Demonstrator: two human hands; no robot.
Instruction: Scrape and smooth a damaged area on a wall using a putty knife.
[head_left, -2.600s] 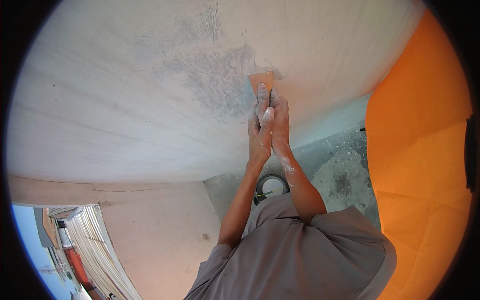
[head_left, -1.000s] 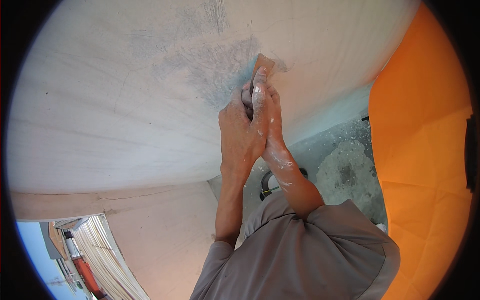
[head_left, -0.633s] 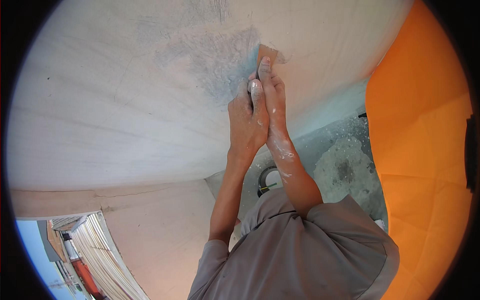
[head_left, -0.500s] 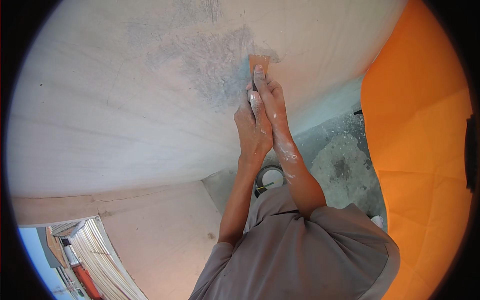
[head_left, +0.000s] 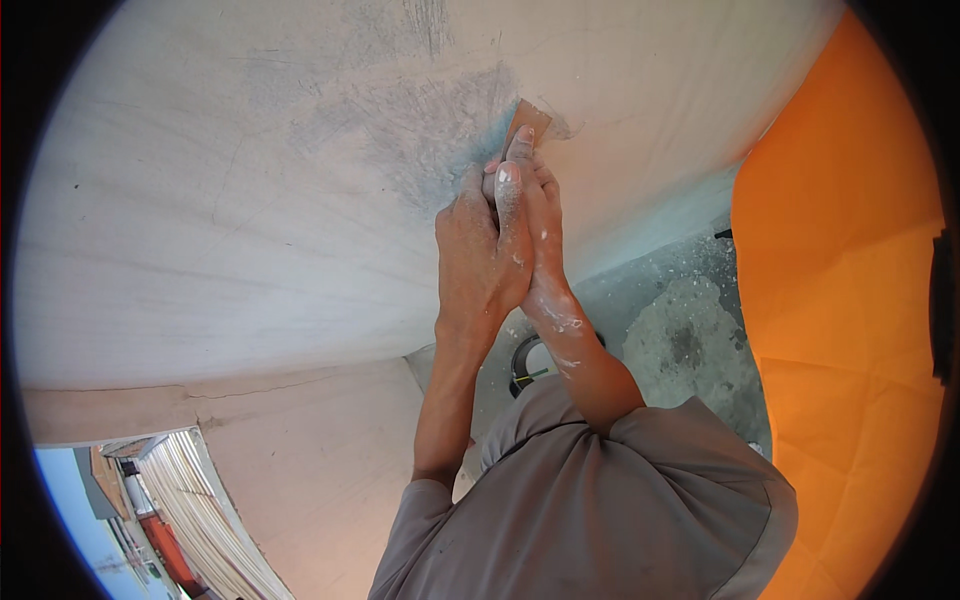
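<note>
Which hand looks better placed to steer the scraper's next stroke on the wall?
Probably the right hand: its thumb lies on the scraper. The left hand sits lower in view, against the right, its thumb farther back.

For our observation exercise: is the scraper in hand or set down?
In hand: the right hand grips the scraper, thumb laid along its face, with the left hand alongside.

You had one left hand (head_left: 475, 250) and one right hand (head_left: 543, 215), two altogether, plus one scraper (head_left: 530, 117). You also had two walls (head_left: 250, 260), one orange sheet (head_left: 840, 250), one round container (head_left: 518, 357), one grey shirt (head_left: 590, 500) and one wall opening (head_left: 170, 520).
</note>
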